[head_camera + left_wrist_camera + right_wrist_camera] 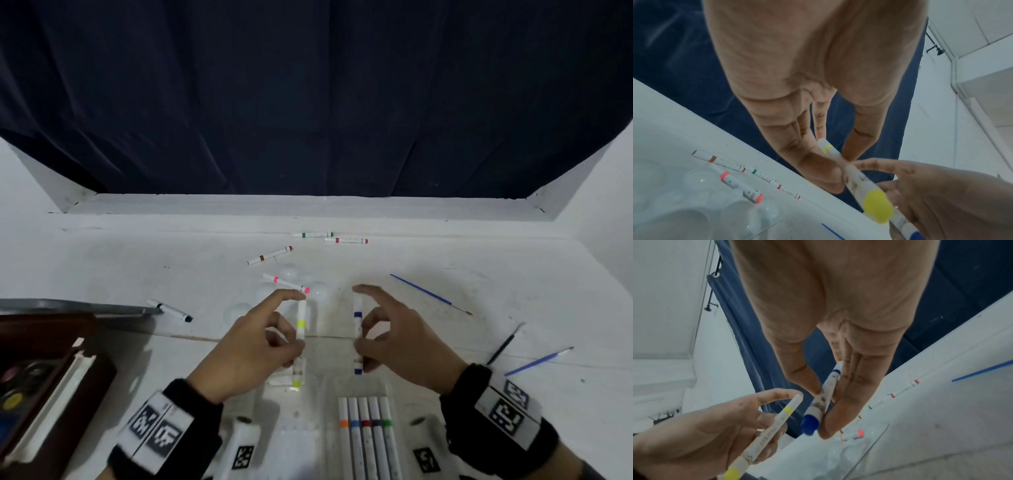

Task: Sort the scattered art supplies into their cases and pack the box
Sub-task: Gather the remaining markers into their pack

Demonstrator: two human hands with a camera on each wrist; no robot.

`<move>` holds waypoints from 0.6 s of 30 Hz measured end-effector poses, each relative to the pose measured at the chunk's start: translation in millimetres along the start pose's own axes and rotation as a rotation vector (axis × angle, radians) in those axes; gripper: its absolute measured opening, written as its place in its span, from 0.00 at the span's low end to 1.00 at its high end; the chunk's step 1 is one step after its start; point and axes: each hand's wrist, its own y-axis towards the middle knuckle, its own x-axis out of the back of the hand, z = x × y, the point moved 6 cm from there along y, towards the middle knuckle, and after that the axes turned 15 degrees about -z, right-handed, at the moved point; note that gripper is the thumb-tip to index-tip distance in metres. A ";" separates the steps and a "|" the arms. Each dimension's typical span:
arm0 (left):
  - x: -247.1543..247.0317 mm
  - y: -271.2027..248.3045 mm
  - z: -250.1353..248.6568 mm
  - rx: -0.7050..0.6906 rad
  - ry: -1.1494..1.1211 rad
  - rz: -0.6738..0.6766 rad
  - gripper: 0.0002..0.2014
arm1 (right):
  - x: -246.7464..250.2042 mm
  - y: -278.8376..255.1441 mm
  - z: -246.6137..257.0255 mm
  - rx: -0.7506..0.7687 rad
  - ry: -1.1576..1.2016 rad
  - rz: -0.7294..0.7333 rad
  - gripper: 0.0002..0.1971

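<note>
My left hand (274, 329) pinches a white marker with yellow bands (301, 329), held lengthwise above the table; its yellow cap (877, 208) shows close in the left wrist view. My right hand (375, 329) pinches a white marker with blue bands (358, 329) (824, 402) beside it, the two markers roughly parallel. Below them a clear marker case (397, 390) holds several markers (366, 438) in a row. A pink marker (286, 283) lies on a clear plastic palette (267, 291) just beyond my fingers.
Brown (270, 255), green (312, 235), red (346, 241) and black (170, 310) markers lie scattered on the white table. Blue paintbrushes (430, 294) (537, 361) and a dark brush (505, 344) lie at right. An open dark wooden art box (51, 377) with paint pans sits at left.
</note>
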 end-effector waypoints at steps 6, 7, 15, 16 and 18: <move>-3.2 -57.4 24.6 0.042 0.023 0.105 0.27 | -29.4 -53.9 -14.5 0.052 -0.125 0.126 0.30; -6.1 -65.0 31.2 0.046 0.042 0.127 0.27 | -34.8 -59.5 -19.1 0.052 -0.162 0.148 0.30; -26.7 -81.4 51.5 0.030 0.134 0.174 0.25 | -57.1 -71.2 -31.9 0.103 -0.367 0.233 0.31; -28.5 -81.9 51.9 0.036 0.133 0.179 0.25 | -58.1 -71.4 -31.2 0.122 -0.397 0.235 0.32; -31.0 -82.6 52.6 0.060 0.117 0.188 0.25 | -58.3 -71.2 -29.8 0.154 -0.451 0.233 0.33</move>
